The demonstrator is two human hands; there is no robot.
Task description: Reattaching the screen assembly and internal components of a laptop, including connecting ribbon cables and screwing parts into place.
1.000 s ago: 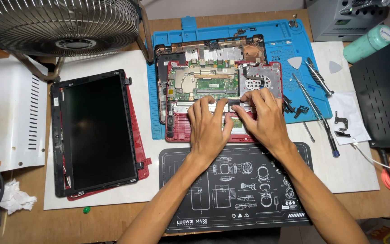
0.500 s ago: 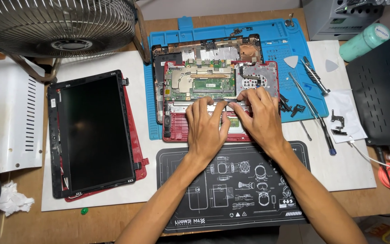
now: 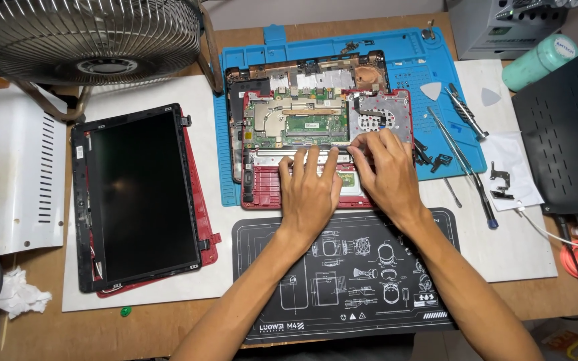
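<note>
An opened red laptop base (image 3: pixel 262 190) lies on a blue work mat (image 3: pixel 403 50), its green circuit board (image 3: pixel 302 124) exposed. My left hand (image 3: pixel 310 190) rests flat on the base's front part, fingers spread toward the board's lower edge. My right hand (image 3: pixel 381 170) sits beside it, fingertips pressing at the board's lower right edge near a grey perforated plate (image 3: pixel 382 113). Neither hand visibly holds a tool. What lies under the palms is hidden.
A detached laptop screen (image 3: pixel 138 197) in a red lid lies at left. A fan (image 3: pixel 85 37) stands at top left. Screwdrivers and tweezers (image 3: pixel 463 150), plectrums (image 3: pixel 431 90), small brackets (image 3: pixel 500 184), a black printed mat (image 3: pixel 349 281), a teal bottle (image 3: pixel 536 61) and a black panel (image 3: pixel 570 127) surround the base.
Both hands stay on the laptop base; the fingers have shifted slightly along the board's lower edge. The view has drifted a little.
</note>
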